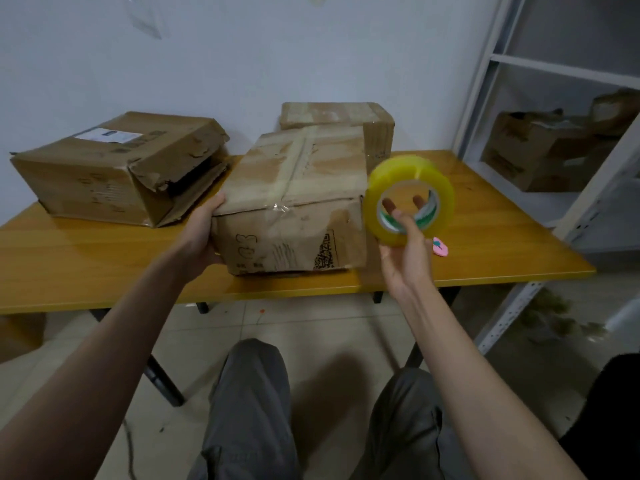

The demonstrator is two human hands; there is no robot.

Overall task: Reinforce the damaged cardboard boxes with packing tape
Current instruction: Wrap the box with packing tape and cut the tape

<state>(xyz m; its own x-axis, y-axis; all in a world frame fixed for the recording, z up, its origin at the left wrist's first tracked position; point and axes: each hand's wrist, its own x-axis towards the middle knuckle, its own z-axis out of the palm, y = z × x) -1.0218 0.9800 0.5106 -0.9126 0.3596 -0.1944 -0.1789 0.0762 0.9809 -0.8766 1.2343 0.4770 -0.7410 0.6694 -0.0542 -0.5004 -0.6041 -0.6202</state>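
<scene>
A wooden table (104, 258) bears three cardboard boxes (291, 202) and a small pink object (441, 248).

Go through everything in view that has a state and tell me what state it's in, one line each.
Middle box: on the table, old tape across its creased top.
Left box: torn open at its near corner.
Back box: closed, behind the middle box.
Tape roll: held up above the table.
Left hand: holds the middle box's left side.
Right hand: grips the tape roll, fingers through its core.
</scene>
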